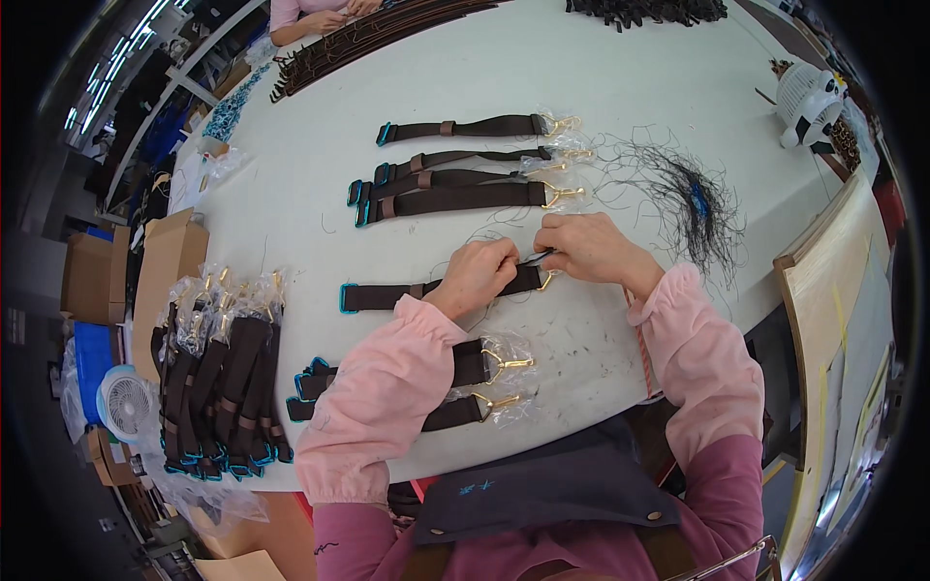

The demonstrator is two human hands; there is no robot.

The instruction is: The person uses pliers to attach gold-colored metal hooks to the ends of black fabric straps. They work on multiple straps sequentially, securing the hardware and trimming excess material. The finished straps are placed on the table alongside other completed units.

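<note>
A dark brown strap [380, 296] lies across the table before me, with a blue-covered buckle at its left end and a gold clasp [548, 281] at its right. Over its right half, my left hand [475, 276] is closed, its fingertips pinched together; what they hold is too small to make out. Just right of it, my right hand [591, 249] pinches a thin dark strand [539, 257] that runs toward the left fingertips. Several similar straps [465, 198] with gold clasps lie beyond my hands. Others [467, 414] lie nearer, partly under my left sleeve.
A pile of straps [232, 378] hangs over the table's left edge, by a small fan [126, 402] and cardboard boxes. Loose dark threads [693, 203] lie to the right. A white fan [809, 102] stands at the far right. Across the table, another person's hands [329, 21] touch brown strips [387, 39].
</note>
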